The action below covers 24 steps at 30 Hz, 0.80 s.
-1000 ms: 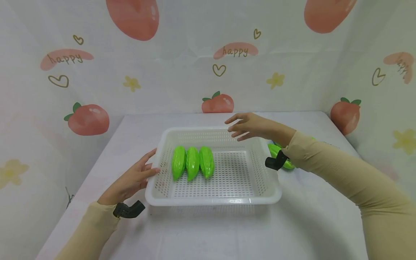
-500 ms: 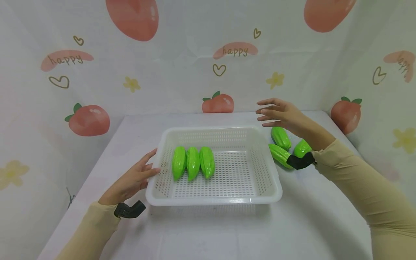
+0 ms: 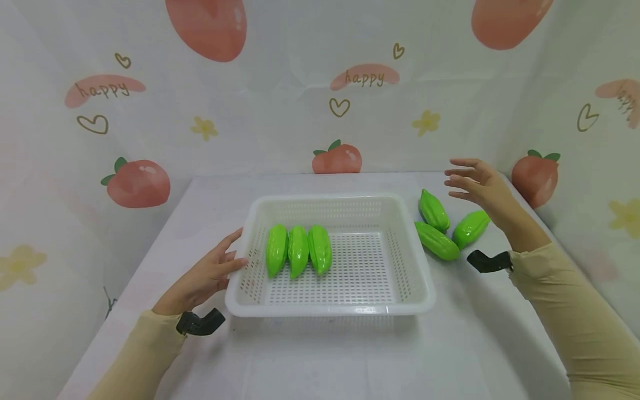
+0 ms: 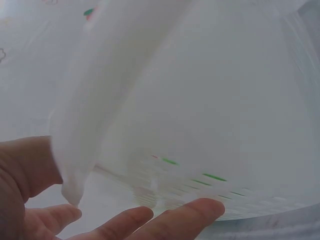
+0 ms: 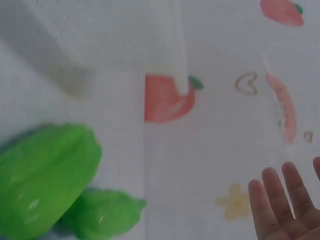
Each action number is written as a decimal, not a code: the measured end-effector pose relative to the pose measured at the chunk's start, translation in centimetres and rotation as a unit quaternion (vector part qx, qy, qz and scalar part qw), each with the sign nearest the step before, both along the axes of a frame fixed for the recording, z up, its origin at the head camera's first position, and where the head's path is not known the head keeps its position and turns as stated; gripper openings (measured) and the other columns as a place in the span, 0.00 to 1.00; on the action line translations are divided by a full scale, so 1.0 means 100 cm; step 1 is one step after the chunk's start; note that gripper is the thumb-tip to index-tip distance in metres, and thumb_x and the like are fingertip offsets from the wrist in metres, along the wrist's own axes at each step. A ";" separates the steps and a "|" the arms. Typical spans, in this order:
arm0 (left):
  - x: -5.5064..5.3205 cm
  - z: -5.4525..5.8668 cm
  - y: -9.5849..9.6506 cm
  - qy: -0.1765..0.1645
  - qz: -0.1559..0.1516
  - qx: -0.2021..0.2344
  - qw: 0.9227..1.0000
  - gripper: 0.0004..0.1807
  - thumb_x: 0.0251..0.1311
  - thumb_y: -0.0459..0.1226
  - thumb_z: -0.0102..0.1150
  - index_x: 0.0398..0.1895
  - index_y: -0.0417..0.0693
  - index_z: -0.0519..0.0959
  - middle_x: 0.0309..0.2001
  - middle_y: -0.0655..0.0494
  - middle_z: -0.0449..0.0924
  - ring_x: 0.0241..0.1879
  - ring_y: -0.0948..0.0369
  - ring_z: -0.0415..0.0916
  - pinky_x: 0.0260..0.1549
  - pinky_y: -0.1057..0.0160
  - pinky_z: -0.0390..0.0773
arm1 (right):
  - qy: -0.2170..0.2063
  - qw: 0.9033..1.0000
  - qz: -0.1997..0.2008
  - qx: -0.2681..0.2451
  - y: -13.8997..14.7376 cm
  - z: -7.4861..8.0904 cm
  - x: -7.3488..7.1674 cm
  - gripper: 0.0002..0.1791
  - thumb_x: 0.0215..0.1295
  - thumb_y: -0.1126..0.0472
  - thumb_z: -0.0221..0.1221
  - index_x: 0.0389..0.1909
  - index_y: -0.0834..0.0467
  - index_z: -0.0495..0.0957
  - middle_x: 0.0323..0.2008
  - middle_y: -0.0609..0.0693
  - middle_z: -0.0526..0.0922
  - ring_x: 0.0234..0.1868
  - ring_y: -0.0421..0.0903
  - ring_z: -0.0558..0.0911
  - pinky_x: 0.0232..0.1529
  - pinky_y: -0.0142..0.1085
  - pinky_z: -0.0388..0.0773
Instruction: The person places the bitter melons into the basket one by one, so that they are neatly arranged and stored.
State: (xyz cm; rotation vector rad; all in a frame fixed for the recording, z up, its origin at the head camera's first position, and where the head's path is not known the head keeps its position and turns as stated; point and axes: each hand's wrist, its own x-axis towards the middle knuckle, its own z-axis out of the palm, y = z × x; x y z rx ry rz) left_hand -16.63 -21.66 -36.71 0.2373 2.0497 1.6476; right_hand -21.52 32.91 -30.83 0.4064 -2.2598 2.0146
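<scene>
Left hand (image 3: 204, 272) partly behind basket rim (image 3: 327, 310)

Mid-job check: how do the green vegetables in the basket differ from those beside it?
Place: the inner trio lies inside the white basket; the outer trio lies on the table, to the basket's right. Arrangement: the inner trio sits side by side, roughly parallel; the outer trio points in differing directions. Shared: both are glossy, bright green threesomes.

left hand (image 3: 206, 273): thumb parted from fingers | right hand (image 3: 481, 186): raised, fingers loosely extended
</scene>
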 end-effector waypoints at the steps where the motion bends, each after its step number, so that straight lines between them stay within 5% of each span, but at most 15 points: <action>1: 0.000 0.000 0.000 0.000 0.000 0.001 1.000 0.44 0.69 0.39 0.53 0.78 0.64 0.37 0.65 0.35 0.65 0.50 0.49 0.79 0.46 0.49 0.80 | 0.001 1.000 -0.009 -0.006 0.004 -0.003 0.001 0.19 0.70 0.67 0.54 0.59 0.50 0.71 0.48 0.40 0.80 0.46 0.36 0.82 0.43 0.25 0.79; 9: 0.001 0.001 0.001 -0.003 0.009 -0.009 1.000 0.44 0.69 0.39 0.54 0.78 0.65 0.37 0.66 0.37 0.65 0.51 0.50 0.79 0.47 0.50 0.80 | -0.020 0.994 -0.096 -0.049 0.036 -0.029 0.006 0.19 0.67 0.65 0.58 0.57 0.47 0.72 0.44 0.38 0.80 0.42 0.32 0.82 0.38 0.23 0.79; 16: 0.002 0.001 0.002 -0.003 0.012 -0.016 1.000 0.44 0.68 0.40 0.54 0.78 0.66 0.38 0.66 0.37 0.65 0.51 0.50 0.78 0.49 0.50 0.80 | -0.028 0.984 -0.092 -0.151 0.061 -0.051 0.011 0.18 0.67 0.72 0.54 0.50 0.49 0.74 0.39 0.39 0.83 0.38 0.33 0.83 0.36 0.24 0.80; 24: 0.003 0.003 0.003 -0.007 0.017 -0.029 0.999 0.44 0.68 0.42 0.55 0.77 0.67 0.39 0.67 0.39 0.64 0.52 0.50 0.78 0.50 0.49 0.79 | -0.051 0.982 -0.128 -0.132 0.083 -0.079 0.013 0.16 0.68 0.70 0.54 0.46 0.45 0.74 0.36 0.35 0.82 0.35 0.28 0.81 0.35 0.20 0.77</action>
